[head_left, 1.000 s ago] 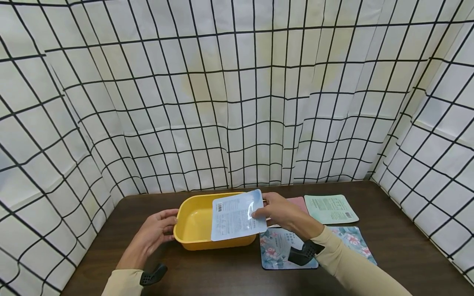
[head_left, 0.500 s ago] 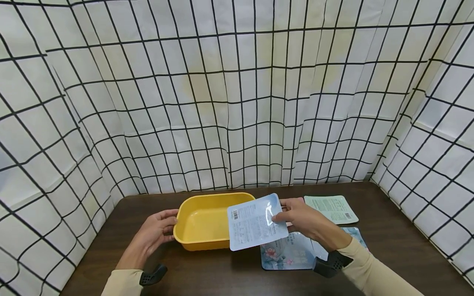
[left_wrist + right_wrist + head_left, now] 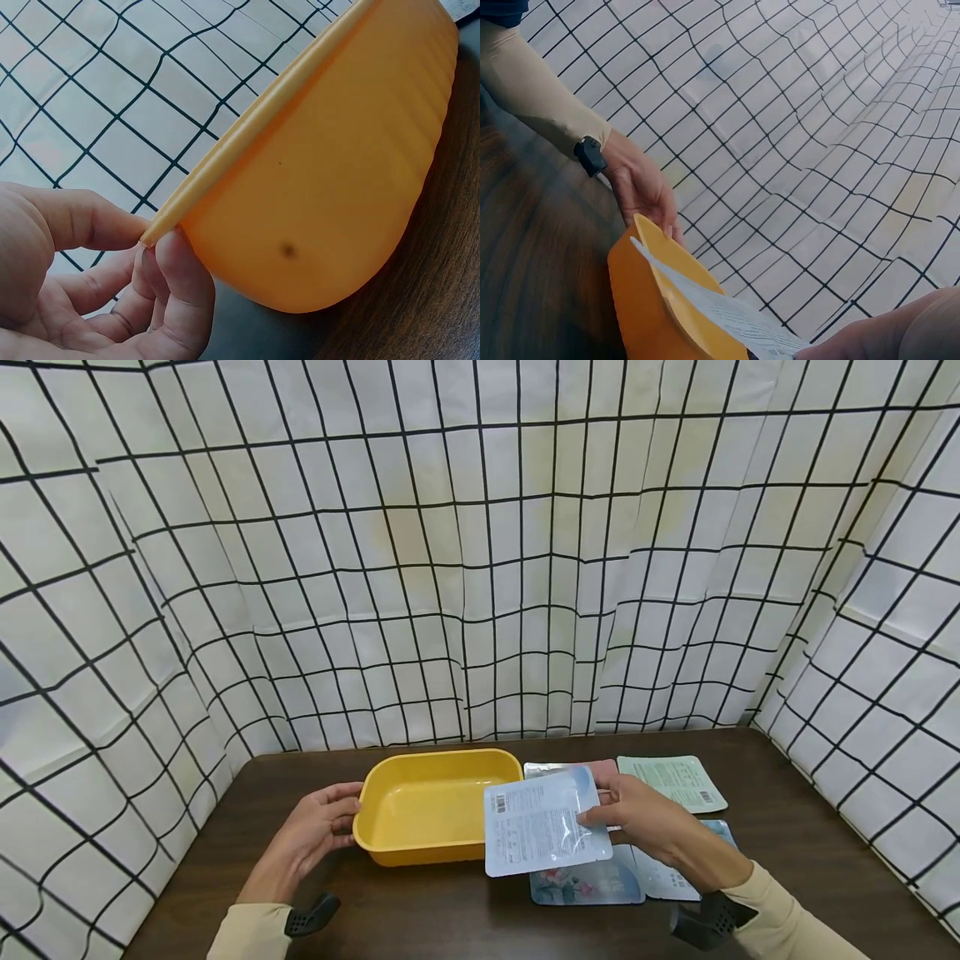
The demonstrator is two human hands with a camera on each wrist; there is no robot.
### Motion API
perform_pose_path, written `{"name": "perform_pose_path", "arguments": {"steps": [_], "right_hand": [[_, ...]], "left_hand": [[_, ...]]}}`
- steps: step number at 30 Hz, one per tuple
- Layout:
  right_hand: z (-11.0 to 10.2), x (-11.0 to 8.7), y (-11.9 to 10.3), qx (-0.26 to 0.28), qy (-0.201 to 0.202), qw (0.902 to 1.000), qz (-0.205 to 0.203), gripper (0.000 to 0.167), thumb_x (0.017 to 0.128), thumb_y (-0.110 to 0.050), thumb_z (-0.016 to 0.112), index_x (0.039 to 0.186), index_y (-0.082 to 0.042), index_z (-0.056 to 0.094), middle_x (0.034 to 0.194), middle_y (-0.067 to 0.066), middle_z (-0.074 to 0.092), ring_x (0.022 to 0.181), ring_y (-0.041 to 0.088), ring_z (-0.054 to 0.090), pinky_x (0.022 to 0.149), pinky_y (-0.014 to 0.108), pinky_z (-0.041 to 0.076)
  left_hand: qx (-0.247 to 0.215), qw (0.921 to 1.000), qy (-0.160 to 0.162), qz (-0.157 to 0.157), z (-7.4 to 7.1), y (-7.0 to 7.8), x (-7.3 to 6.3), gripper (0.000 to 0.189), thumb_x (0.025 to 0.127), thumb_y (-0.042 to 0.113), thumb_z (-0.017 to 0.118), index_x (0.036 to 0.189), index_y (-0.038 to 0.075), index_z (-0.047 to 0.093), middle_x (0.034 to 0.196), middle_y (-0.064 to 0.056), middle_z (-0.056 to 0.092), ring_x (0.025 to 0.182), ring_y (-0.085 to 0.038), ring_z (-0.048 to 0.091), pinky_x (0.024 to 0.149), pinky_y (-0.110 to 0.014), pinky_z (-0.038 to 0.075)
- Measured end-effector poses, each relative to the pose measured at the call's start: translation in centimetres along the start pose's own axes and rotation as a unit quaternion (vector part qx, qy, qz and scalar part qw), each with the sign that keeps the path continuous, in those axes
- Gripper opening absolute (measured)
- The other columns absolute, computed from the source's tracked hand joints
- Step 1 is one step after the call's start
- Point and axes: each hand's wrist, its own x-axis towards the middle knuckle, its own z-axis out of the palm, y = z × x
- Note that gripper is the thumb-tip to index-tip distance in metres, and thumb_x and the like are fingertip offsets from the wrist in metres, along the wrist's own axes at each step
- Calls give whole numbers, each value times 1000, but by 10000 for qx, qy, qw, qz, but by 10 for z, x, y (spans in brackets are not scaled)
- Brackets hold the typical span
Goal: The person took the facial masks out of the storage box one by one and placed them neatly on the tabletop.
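My left hand (image 3: 322, 827) pinches the rim at the left end of a yellow plastic basin (image 3: 420, 810). Up close in the left wrist view, thumb and fingers of that hand (image 3: 112, 292) close on the lip of the basin (image 3: 322, 165). A light blue sheet mask packet (image 3: 540, 827), its back printed with small text and a barcode, is held by its right edge in my right hand (image 3: 645, 818), thumb on top. It overlaps the basin's right end in the head view. The right wrist view shows the packet (image 3: 727, 311) nearly edge-on.
Right of the basin lie more packets on the dark wooden table (image 3: 420, 910): a green one (image 3: 671, 781), a pink one (image 3: 603, 768) and two blue ones, the nearer floral (image 3: 585, 885). A white curtain with black grid lines (image 3: 480, 568) surrounds the table.
My right hand has carried the light blue packet rightward and slightly nearer, from over the basin to its right end. The left hand and basin stay in place.
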Motion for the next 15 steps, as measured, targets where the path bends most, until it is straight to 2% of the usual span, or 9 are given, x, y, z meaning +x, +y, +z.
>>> {"name": "perform_pose_path", "arguments": {"steps": [8, 15], "right_hand": [[-7, -17, 11, 181, -69, 9996, 221, 73, 90, -2, 68, 150, 10, 28, 125, 18, 68, 103, 28, 69, 85, 47, 59], [-11, -31, 21, 393, -287, 9985, 259, 72, 91, -2, 67, 149, 12, 27, 121, 17, 69, 102, 28, 70, 84, 47, 59]], "left_hand": [[2, 9998, -160, 98, -1, 0, 2, 49, 100, 15, 62, 145, 0, 48, 120, -13, 65, 91, -24, 67, 79, -36, 59], [-22, 9996, -253, 152, -2, 0, 2, 48, 100, 13, 61, 144, -2, 47, 111, -9, 67, 89, -22, 66, 77, -36, 59]]}}
